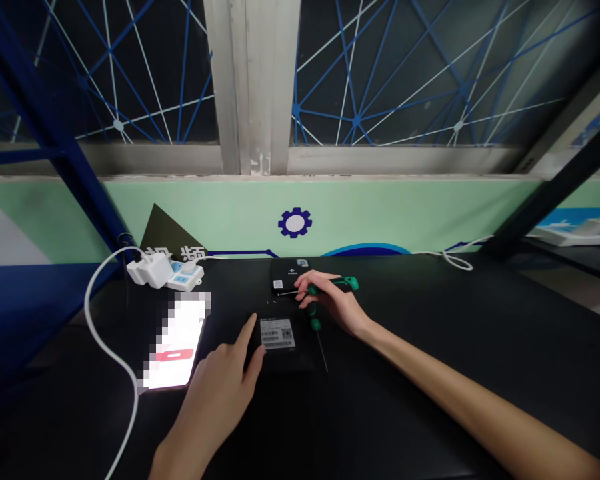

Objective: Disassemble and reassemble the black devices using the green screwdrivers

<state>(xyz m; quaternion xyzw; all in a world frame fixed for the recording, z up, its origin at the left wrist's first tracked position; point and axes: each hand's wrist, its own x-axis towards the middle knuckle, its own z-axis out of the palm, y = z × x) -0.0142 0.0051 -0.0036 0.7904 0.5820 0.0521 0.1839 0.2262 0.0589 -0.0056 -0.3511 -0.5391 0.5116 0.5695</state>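
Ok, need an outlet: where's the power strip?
The power strip sits far left on the black desk in the head view, white charger plugged in, beyond the lit phone.

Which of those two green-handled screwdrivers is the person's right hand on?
The upper screwdriver, lying under the right hand with its shaft pointing left. The other screwdriver lies just below that hand, its shaft pointing toward the person.

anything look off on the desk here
Yes: two tiny pale specks, possibly loose screws, lie on the black tabletop beside a flat black box with a white label. They look odd because they sit loose, away from anything, though they are too small to identify.
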